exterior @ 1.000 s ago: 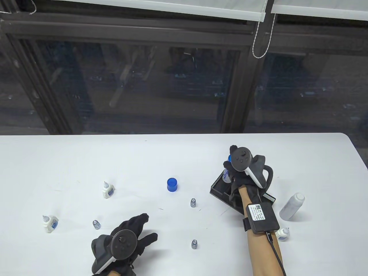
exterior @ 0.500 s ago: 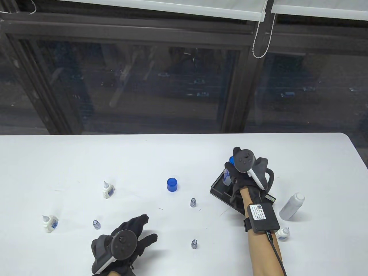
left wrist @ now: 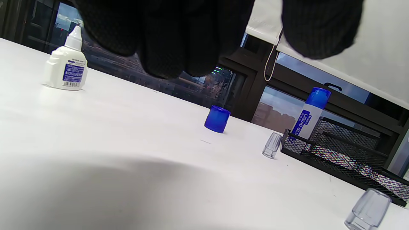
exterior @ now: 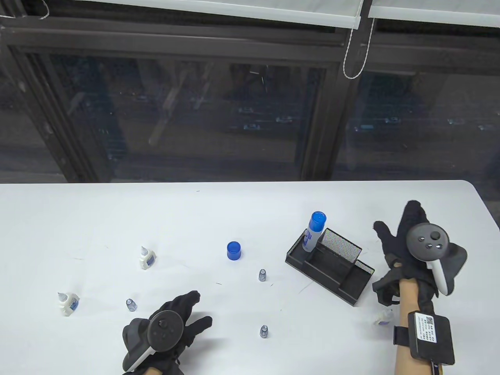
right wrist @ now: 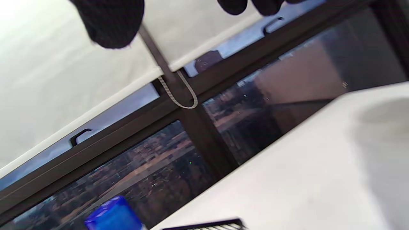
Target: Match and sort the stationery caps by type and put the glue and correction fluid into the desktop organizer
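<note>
A liquid glue bottle [exterior: 314, 231] with a blue cap stands upright in the left compartment of the black mesh organizer [exterior: 332, 269]; it also shows in the left wrist view [left wrist: 311, 111]. My right hand [exterior: 398, 230] hovers to the right of the organizer, fingers spread, holding nothing. My left hand [exterior: 193, 310] lies flat on the table near the front edge. A loose blue cap [exterior: 233, 250] stands mid-table. Three clear caps [exterior: 262, 275] [exterior: 131, 305] [exterior: 264, 331] are scattered around. Uncapped correction fluid bottles stand at the left [exterior: 147, 258] [exterior: 67, 304].
Another small correction fluid bottle [exterior: 383, 317] lies beside my right forearm, partly hidden. The white bottle seen earlier to the right of the organizer is covered by my right hand. The table's right edge runs close by.
My right hand let go of the glue bottle, left it standing in the organizer, and moved right over the spot where the white bottle lay. The left hand stayed put.
</note>
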### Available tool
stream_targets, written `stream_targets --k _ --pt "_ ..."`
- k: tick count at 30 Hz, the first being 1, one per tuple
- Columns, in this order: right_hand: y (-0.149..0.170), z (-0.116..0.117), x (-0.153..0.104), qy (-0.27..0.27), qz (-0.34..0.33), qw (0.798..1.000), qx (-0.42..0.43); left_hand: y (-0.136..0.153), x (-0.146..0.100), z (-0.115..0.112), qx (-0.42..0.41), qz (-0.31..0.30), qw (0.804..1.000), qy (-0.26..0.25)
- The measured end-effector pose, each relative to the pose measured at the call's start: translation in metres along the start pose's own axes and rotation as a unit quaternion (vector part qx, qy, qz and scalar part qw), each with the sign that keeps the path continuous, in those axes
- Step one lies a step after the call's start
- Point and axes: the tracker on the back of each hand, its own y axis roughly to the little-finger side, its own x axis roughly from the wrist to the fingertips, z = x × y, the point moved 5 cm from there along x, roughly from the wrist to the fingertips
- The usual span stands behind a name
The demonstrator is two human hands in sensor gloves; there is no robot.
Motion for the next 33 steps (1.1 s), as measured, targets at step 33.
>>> stream_targets --k 33 --pt "0.050 0.027 -0.035 -0.069 -0.013 0.990 0.121 0.001 0.002 -0.009 0.015 0.007 1.000 0.018"
